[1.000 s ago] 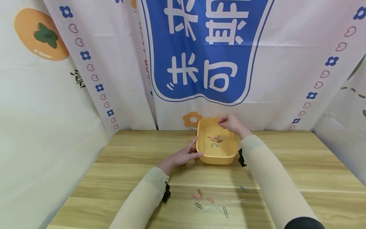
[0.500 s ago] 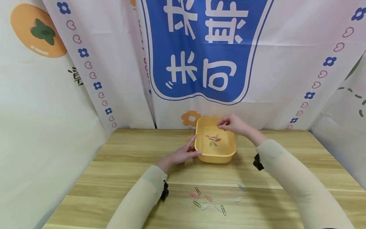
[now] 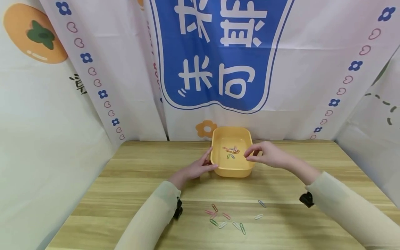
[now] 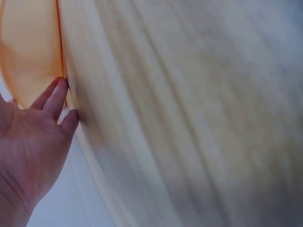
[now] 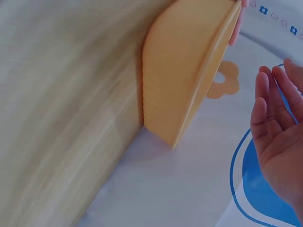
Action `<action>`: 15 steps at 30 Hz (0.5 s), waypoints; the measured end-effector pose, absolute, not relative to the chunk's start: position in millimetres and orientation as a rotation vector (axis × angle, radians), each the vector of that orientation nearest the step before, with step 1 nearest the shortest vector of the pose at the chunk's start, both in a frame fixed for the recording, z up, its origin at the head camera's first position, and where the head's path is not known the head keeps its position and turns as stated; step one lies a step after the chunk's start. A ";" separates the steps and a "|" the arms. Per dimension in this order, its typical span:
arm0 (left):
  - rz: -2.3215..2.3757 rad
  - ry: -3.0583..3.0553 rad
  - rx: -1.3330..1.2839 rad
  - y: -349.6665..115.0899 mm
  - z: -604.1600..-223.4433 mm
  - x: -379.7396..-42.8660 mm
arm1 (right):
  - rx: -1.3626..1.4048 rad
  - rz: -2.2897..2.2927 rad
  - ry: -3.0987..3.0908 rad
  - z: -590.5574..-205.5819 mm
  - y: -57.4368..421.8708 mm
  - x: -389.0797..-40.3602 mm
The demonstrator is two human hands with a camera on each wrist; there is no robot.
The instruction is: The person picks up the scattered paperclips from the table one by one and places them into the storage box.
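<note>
A yellow plastic bin (image 3: 235, 170) stands at the back of the table, with several coloured paper clips (image 3: 232, 151) lying on its floor. My left hand (image 3: 197, 169) rests against the bin's left side, thumb at the front corner. Its fingers reach along the wall of the bin (image 4: 33, 42) in the left wrist view. Over the bin's right rim is my right hand (image 3: 265, 155), its fingers loosely bent and thumb apart from them. The right wrist view shows no object in that hand (image 5: 279, 127), which is beside the bin (image 5: 180, 61).
Several loose paper clips are scattered nearer the front of the wooden table (image 3: 131, 194): red (image 3: 214, 208), pink (image 3: 226, 216), green (image 3: 242, 228), white (image 3: 259, 216) and blue (image 3: 261, 203). A printed cloth (image 3: 281, 86) hangs right behind the bin.
My right hand has moved from above the far right part of the bin back toward me and to the right. The left hand stays at the bin, and the clips lie as before.
</note>
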State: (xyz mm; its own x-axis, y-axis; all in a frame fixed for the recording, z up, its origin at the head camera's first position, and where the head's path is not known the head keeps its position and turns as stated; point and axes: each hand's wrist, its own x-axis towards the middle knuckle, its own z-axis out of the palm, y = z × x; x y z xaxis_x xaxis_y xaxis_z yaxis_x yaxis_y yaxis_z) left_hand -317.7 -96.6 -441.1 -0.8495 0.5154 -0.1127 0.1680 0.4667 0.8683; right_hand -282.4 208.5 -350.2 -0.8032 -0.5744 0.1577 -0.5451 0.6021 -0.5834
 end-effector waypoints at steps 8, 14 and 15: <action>1.348 2.353 0.571 -96.2 -440.1 -316.9 | -1.044 -0.990 2.722 -363.2 224.0 -246.7; 1.346 2.347 0.566 -95.7 -439.9 -317.0 | -1.050 -0.980 2.644 -381.4 231.9 -228.1; 1.345 2.346 0.563 -95.6 -440.0 -317.1 | -1.054 -0.979 2.631 -384.5 233.0 -225.7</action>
